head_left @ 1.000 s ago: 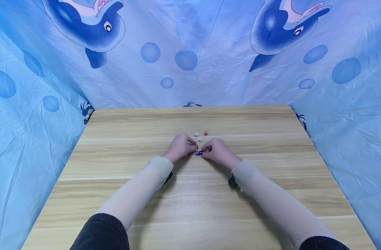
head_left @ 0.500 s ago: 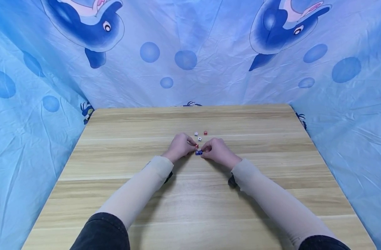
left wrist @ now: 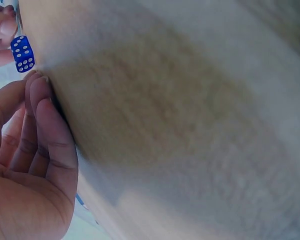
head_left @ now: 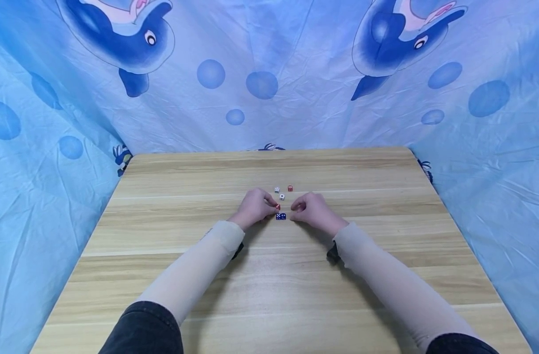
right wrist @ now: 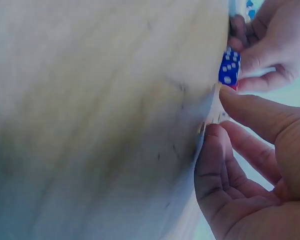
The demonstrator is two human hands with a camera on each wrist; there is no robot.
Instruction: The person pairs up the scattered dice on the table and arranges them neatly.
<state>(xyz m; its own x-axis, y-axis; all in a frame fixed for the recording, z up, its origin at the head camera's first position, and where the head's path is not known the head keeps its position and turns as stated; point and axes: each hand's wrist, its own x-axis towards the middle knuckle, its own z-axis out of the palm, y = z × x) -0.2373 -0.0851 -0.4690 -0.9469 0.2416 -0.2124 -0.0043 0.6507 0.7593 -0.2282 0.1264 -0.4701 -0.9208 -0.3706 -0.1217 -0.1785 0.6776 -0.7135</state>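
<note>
Two blue dice (head_left: 281, 216) sit side by side on the wooden table. Just behind them a red die (head_left: 278, 207) shows at the fingertips of my left hand (head_left: 254, 207), which pinches it. In the left wrist view, a blue die (left wrist: 23, 53) stands right beyond the left hand's (left wrist: 35, 165) fingertips; the red die is hidden there. My right hand (head_left: 314, 212) is a little to the right of the blue dice, apart from them. Between its thumb and fingers a gap shows, with nothing held. The right wrist view has the blue die (right wrist: 229, 67) past the right hand's (right wrist: 260, 165) thumb tip.
Farther back on the table (head_left: 269, 280) lie two white dice, one at the back (head_left: 277, 190) and one nearer (head_left: 282, 197). Another red die (head_left: 290, 188) lies to their right. A blue dolphin-print curtain (head_left: 269, 73) surrounds the table's back and sides.
My right hand has drawn back to the right, away from the blue dice, and its fingers have spread a bit. The left hand has stayed nearly still at the red die.
</note>
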